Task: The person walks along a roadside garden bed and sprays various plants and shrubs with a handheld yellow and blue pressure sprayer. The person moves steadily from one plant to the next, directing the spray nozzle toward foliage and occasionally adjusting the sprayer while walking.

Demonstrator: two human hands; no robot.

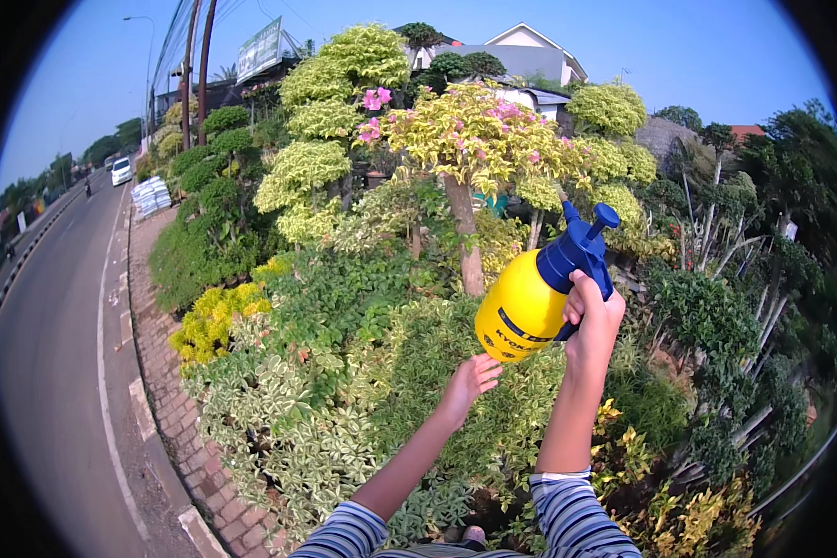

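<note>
My right hand (591, 314) grips the dark blue handle of a yellow pump pressure sprayer (523, 303), raised in front of me and tilted to the left. Its blue pump knob (605, 216) sticks up at the top. The spray nozzle (568, 208) points away, towards a bougainvillea (460, 136) with yellow-green leaves and pink flowers. Under the sprayer's base is my left hand (473, 382), fingers extended and gripping nothing. Its fingertips meet the lower edge of the bottle in the picture; whether they carry any weight is unclear.
Dense shrubs with cream-edged leaves (300, 397) spread below my arms. The bougainvillea's trunk (465, 237) rises behind the sprayer. Bare branches (767, 328) stick out at right. At left run a brick pavement (181, 418), a kerb (155, 446) and a road (63, 363) with a white car (121, 171).
</note>
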